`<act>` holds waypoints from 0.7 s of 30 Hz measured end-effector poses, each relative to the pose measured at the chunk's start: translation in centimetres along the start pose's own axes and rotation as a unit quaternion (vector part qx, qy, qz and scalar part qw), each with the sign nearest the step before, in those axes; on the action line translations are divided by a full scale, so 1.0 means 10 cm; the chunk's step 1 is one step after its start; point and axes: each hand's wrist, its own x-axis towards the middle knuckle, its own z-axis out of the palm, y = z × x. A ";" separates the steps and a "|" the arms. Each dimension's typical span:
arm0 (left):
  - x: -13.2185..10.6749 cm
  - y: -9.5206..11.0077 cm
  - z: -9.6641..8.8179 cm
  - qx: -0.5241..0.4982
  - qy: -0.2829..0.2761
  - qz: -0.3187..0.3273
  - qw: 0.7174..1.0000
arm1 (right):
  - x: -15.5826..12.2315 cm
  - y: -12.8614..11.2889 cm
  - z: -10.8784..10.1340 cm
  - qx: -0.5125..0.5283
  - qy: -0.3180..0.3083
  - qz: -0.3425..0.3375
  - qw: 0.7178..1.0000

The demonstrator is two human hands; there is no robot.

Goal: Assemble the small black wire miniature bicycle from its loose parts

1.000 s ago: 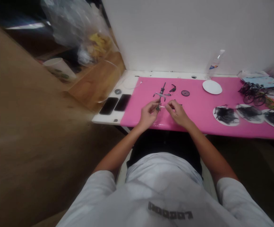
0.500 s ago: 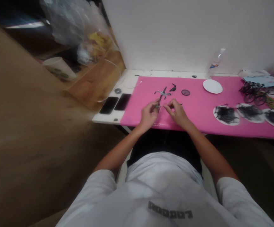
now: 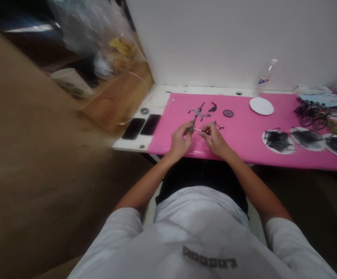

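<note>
My left hand [image 3: 181, 140] is closed, its thumb and fingers pinching the near end of a small dark and silver model bicycle frame [image 3: 198, 112]. The frame points away from me, with thin pieces sticking out to both sides. In a pinch of my right hand [image 3: 216, 141] is a thin metal rod [image 3: 198, 129] with a dark end, like a small screwdriver. Its tip reaches the part at my left fingertips; whether they touch is too small to tell. Just beyond my right fingers lies a thin black curved part [image 3: 220, 127]. A small black part [image 3: 213, 107] and a dark wheel [image 3: 228, 113] lie farther back.
On the pink table cover [image 3: 238, 135], white plates [image 3: 278, 150] of black parts stand at right, near several small model bicycles [image 3: 312, 114]. A white plate [image 3: 261, 106] and clear bottle [image 3: 265, 77] are farther back. Two dark phones [image 3: 134, 129] lie at left by a wooden box [image 3: 122, 95].
My right hand has shifted slightly right and down, showing more of the rod and the curved part behind it. My left hand and the frame have moved slightly left.
</note>
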 end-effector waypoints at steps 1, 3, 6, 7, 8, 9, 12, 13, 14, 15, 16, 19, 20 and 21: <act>0.00 0.00 0.00 0.002 -0.002 0.001 1.000 | 0.00 0.01 0.00 -0.007 0.007 -0.006 1.000; -0.01 -0.01 0.01 0.007 -0.009 0.005 1.000 | 0.00 0.03 0.00 -0.027 0.025 -0.016 0.999; -0.04 -0.01 0.03 0.006 -0.015 0.018 1.000 | 0.00 0.03 -0.01 -0.071 0.060 -0.031 0.995; -0.05 -0.01 0.04 0.006 -0.017 0.022 1.000 | 0.00 0.03 -0.01 -0.087 0.070 -0.036 0.993; -0.06 0.00 0.04 0.005 -0.018 0.024 1.000 | 0.00 0.03 -0.01 -0.103 0.078 -0.041 0.991; -0.07 0.00 0.05 0.006 -0.020 0.023 1.000 | 0.00 0.02 -0.01 -0.117 0.083 -0.044 0.989; -0.09 0.02 0.07 -0.001 -0.023 0.005 1.000 | 0.00 -0.02 0.00 -0.141 0.085 -0.039 0.986; -0.10 0.03 0.07 -0.008 -0.023 -0.004 1.000 | -0.01 -0.04 0.01 -0.141 0.086 -0.033 0.986; -0.10 0.04 0.07 -0.017 -0.022 -0.013 1.000 | -0.01 -0.06 0.01 -0.140 0.086 -0.027 0.986; -0.10 0.04 0.08 -0.025 -0.020 -0.021 0.999 | -0.02 -0.08 0.01 -0.136 0.084 -0.021 0.987; -0.09 0.05 0.08 -0.032 -0.017 -0.028 0.999 | -0.03 -0.10 0.00 -0.133 0.080 -0.017 0.988; -0.07 0.06 0.08 -0.047 -0.008 -0.041 0.998 | -0.04 -0.15 -0.01 -0.123 0.056 -0.017 0.991; -0.06 0.06 0.08 -0.051 -0.007 -0.044 0.998 | -0.04 -0.16 -0.02 -0.120 0.045 -0.021 0.992; -0.06 0.05 0.07 -0.055 -0.006 -0.048 0.997 | -0.03 -0.15 -0.03 -0.117 0.036 -0.026 0.992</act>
